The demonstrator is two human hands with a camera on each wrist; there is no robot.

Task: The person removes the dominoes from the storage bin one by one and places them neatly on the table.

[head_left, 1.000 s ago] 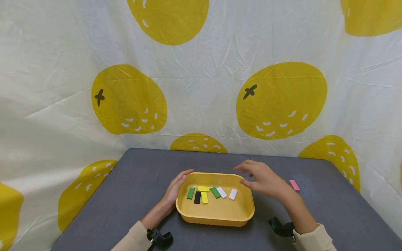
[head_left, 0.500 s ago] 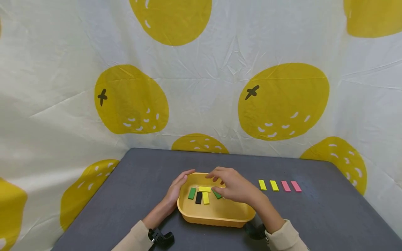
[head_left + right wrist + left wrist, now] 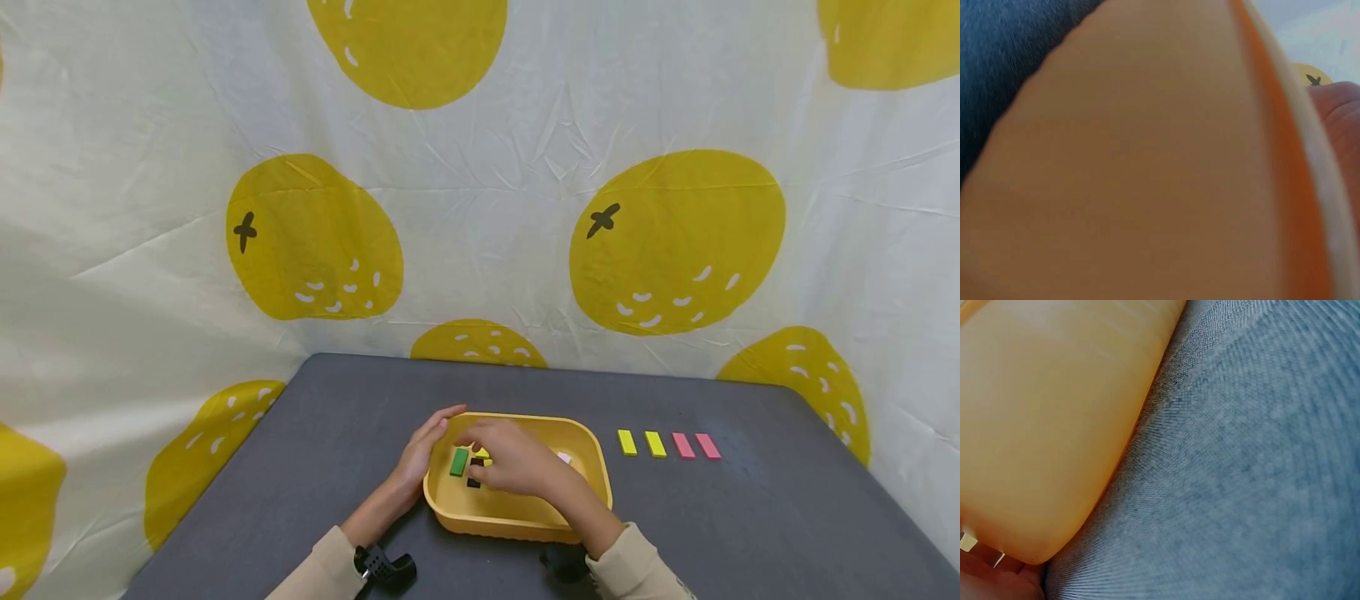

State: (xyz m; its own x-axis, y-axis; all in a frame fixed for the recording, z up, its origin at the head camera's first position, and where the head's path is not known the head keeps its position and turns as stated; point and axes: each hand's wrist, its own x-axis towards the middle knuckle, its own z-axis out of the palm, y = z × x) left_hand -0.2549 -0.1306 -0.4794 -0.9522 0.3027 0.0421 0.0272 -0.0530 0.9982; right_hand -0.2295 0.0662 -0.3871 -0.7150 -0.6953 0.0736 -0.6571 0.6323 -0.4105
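In the head view, a yellow plastic tub (image 3: 517, 528) stands on the dark table. My left hand (image 3: 417, 457) rests against its left wall, fingers reaching along the back-left corner. Inside, my right hand (image 3: 512, 457) hovers with bent fingers; thumb and fingertips are apart, and nothing shows held between them. Under and beside it lie a green rectangular block (image 3: 459, 462), a black block (image 3: 474, 482) and a partly covered yellow block (image 3: 482, 453). One white block (image 3: 564, 457) peeks out behind the wrist; other blocks are hidden. The right wrist view is mostly tub wall (image 3: 1135, 156).
Right of the tub, two yellow blocks (image 3: 627, 442) and two pink blocks (image 3: 684, 446) lie in a row on the grey table (image 3: 780, 500). A white cloth (image 3: 480, 250) with big yellow fruit prints hangs behind the table.
My right hand has moved left from above the tub's right rim to over the blocks at its left, uncovering the row of blocks outside. My left hand stays at the tub.
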